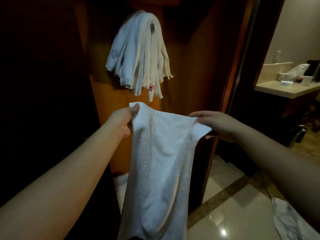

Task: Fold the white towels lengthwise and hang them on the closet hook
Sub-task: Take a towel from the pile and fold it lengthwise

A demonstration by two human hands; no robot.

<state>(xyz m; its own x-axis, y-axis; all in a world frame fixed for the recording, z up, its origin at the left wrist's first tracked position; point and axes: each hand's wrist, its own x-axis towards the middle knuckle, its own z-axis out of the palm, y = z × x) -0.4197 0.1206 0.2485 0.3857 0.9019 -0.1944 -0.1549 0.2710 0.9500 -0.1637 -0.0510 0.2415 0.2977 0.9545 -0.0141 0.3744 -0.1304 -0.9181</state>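
A white towel [155, 167] hangs down in front of me, stretched between both hands by its top edge. My left hand [121, 121] pinches the top left corner with thumb and fingers. My right hand [216, 124] grips the top right corner, fingers curled over the cloth. Above and behind, several folded white towels [138, 54] drape over a hook [152, 26] on the wooden closet wall; one shows a red flower mark. The hook is mostly covered by the towels.
The orange-brown closet panel [107, 94] stands behind the towel, with a dark closet side at left. More white cloth [121, 184] lies low inside. A glossy tiled floor [233, 205] spreads at right. A counter [284, 88] with items is at far right.
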